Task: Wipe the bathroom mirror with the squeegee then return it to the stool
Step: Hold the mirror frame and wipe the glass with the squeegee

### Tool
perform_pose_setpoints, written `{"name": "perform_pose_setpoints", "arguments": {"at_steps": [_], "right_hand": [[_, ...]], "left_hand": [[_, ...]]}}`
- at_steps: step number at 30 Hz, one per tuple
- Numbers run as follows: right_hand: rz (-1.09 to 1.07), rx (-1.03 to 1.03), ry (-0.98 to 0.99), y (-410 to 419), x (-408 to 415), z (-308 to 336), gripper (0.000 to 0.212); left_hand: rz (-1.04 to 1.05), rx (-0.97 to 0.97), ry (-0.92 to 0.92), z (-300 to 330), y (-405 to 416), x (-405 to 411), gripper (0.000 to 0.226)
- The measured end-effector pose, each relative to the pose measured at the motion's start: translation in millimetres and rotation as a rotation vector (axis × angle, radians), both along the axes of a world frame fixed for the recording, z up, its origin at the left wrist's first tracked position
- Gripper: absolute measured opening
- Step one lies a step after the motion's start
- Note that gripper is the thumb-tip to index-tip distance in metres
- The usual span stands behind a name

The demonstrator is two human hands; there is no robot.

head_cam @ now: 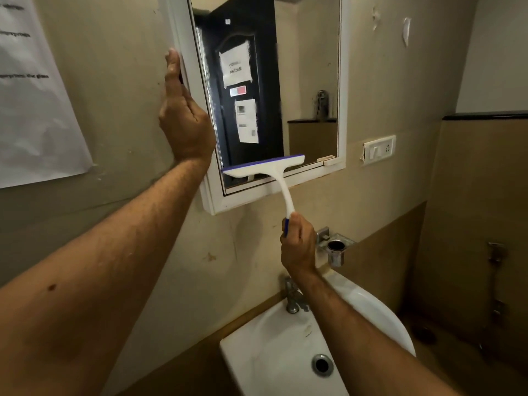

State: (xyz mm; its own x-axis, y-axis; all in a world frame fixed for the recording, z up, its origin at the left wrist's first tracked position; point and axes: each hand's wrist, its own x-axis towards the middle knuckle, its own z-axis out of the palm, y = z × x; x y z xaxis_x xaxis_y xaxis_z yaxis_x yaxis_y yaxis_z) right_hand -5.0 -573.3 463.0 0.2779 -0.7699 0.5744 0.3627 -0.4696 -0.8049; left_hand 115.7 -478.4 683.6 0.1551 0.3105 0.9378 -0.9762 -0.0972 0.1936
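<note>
A white-framed mirror (311,67) hangs on the beige wall. It reflects a dark door with paper notices. The white squeegee (264,167) with a blue blade edge lies across the mirror's lower left part, just above the bottom frame. My right hand (297,244) grips the blue end of its handle, below the mirror. My left hand (183,115) holds the mirror's left frame edge, fingers pointing up along it. The stool is out of view.
A white basin (251,347) with a metal tap (293,298) sits below the mirror. A chrome cup holder (335,250) is fixed to the wall by my right hand. A switch plate (378,150) is right of the mirror, a paper notice (37,90) at far left.
</note>
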Motion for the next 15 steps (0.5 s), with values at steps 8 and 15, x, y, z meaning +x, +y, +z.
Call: {"name": "perform_pose_setpoints", "arguments": {"at_steps": [8,15], "right_hand": [[0.045,0.018,-0.015,9,1,68,0.033],[-0.003,0.005,0.041,5,-3,-2,0.037]], "left_hand": [[0.001,0.021,0.031,-1,2,-3,0.044],[0.015,-0.012,0.011,-6,-1,-3,0.041]]}}
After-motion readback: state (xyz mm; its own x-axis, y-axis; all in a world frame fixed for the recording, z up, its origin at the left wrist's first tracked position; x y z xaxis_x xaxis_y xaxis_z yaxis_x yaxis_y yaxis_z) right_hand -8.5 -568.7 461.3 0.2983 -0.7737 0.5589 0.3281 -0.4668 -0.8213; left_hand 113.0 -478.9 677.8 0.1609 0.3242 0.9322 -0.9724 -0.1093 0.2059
